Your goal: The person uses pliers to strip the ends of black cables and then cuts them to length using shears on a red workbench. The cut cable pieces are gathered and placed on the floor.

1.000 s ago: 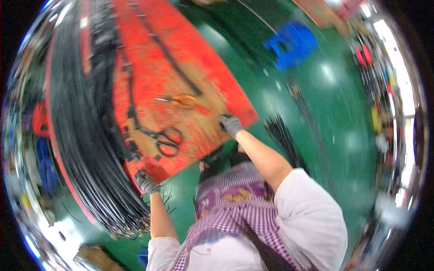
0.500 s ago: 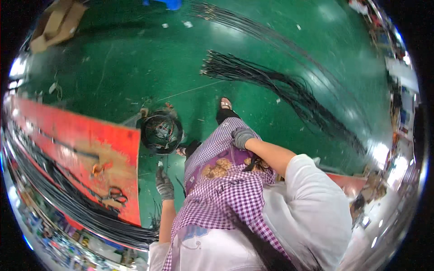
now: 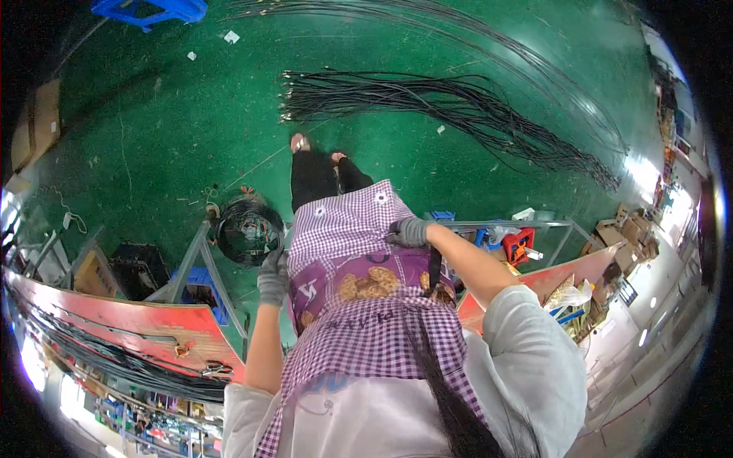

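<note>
My right hand (image 3: pixel 409 232), in a grey glove, is closed on the right side of the purple-and-white checked apron (image 3: pixel 336 217). The cloth spreads over my lap and shows a purple panel with a printed biscuit-like picture. At the apron's left edge is my left hand (image 3: pixel 272 276), also gloved in grey, its fingers drawn together against the cloth; its fingertips are partly hidden. Just beyond that hand, a round black container (image 3: pixel 248 233) with scraps in it stands on the floor.
A bundle of black cables (image 3: pixel 397 95) lies across the green floor ahead, with thinner cables (image 3: pixel 489 37) beyond it. To the left, a red-topped table (image 3: pixel 153 320) bears more cables and scissors (image 3: pixel 217 369). A blue stool (image 3: pixel 153 11) stands far left. Another red board (image 3: pixel 569 278) is at right.
My left hand has moved from beside the table to the apron's left edge. My view has turned leftward bodily, the red table now sits lower, and both feet are together ahead.
</note>
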Action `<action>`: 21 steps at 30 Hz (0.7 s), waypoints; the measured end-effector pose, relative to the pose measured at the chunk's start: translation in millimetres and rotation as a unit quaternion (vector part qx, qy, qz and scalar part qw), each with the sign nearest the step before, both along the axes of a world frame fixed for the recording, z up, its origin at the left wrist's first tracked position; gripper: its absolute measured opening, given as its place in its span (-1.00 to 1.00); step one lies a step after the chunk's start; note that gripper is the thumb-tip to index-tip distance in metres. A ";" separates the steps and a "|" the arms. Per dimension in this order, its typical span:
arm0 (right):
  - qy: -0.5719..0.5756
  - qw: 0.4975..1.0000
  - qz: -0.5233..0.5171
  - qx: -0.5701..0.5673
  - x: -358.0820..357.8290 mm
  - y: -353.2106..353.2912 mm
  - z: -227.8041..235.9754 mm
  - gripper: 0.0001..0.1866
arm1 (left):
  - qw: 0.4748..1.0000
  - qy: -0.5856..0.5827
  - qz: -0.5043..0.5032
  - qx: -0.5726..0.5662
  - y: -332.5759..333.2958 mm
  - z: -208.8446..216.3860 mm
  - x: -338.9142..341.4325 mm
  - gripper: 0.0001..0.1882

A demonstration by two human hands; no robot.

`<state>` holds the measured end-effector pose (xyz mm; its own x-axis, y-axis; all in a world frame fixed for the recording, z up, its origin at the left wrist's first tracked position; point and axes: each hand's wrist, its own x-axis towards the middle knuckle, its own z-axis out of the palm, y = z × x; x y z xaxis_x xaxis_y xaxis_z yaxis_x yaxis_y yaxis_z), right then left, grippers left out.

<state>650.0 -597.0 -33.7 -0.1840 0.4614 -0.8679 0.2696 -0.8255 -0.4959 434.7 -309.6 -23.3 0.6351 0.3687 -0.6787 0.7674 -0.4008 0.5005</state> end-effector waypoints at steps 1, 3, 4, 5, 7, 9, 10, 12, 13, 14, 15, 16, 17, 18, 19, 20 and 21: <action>0.017 1.000 -0.009 -0.009 18.5 7.7 -4.6 -0.45 | 0.999 -0.032 0.013 -0.027 6.3 -0.9 25.3 -0.76; 0.014 0.998 -0.053 -0.016 42.9 9.4 -26.6 -0.45 | 1.000 -0.002 -0.011 -0.004 9.2 -19.1 57.8 -0.74; -0.036 0.991 -0.124 -0.033 57.8 12.1 -45.9 -0.46 | 1.000 0.013 -0.023 0.006 11.8 -34.3 72.9 -0.73; -0.085 0.976 -0.192 -0.051 77.3 16.8 -69.0 -0.47 | 0.999 -0.024 -0.039 0.026 17.3 -53.7 86.0 -0.74; -0.147 0.929 -0.335 -0.059 99.1 2.0 -142.0 -0.53 | 0.999 -0.018 -0.017 0.037 16.7 -81.1 105.2 -0.75; -0.179 0.894 -0.402 -0.087 123.6 -4.1 -214.4 -0.60 | 0.998 -0.004 0.001 0.063 11.0 -105.2 122.0 -0.75; -0.191 0.891 -0.390 -0.133 147.1 1.0 -235.4 -0.62 | 0.998 0.019 -0.008 0.065 6.1 -116.2 133.1 -0.75; -0.316 0.925 -0.203 -0.051 159.8 -14.5 -320.3 -0.65 | 0.996 0.060 -0.021 0.068 -5.4 -144.1 158.0 -0.75; -0.370 0.923 -0.106 -0.008 167.1 -18.9 -359.1 -0.67 | 0.993 0.020 -0.040 0.106 -12.1 -164.0 167.5 -0.77; -0.351 0.924 -0.141 -0.062 183.6 -22.9 -404.0 -0.69 | 0.994 0.027 -0.037 0.101 -16.0 -187.2 180.7 -0.77; -0.327 0.920 -0.176 -0.121 197.4 -21.3 -437.8 -0.70 | 0.994 0.038 -0.039 0.093 -18.2 -208.4 195.3 -0.78; -0.332 0.917 -0.170 -0.142 221.8 -3.7 -448.9 -0.68 | 0.994 0.053 -0.032 0.088 -25.2 -231.5 201.8 -0.79; -0.343 0.913 -0.161 -0.151 250.1 18.4 -454.5 -0.67 | 0.994 0.005 -0.009 0.105 -35.5 -251.3 197.0 -0.82; -0.355 0.909 -0.151 -0.156 263.2 15.8 -484.3 -0.66 | 0.994 0.003 -0.009 0.105 -41.5 -272.7 201.4 -0.84; -0.372 0.903 -0.144 -0.161 275.8 11.1 -521.5 -0.66 | 0.994 -0.005 -0.011 0.105 -43.9 -294.4 211.4 -0.85; -0.407 0.883 -0.153 -0.174 284.3 4.0 -556.2 -0.66 | 0.994 -0.011 -0.012 0.104 -46.1 -313.5 219.4 -0.86; -0.412 0.883 -0.132 -0.182 294.2 7.0 -582.3 -0.63 | 0.995 -0.028 0.016 0.096 -50.3 -332.2 222.8 -0.87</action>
<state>944.2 -590.0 -616.0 0.6511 0.0569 -0.7568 0.1899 -0.9777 0.0898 657.5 -359.9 -355.5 0.6557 0.5091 -0.5575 0.7546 -0.4680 0.4600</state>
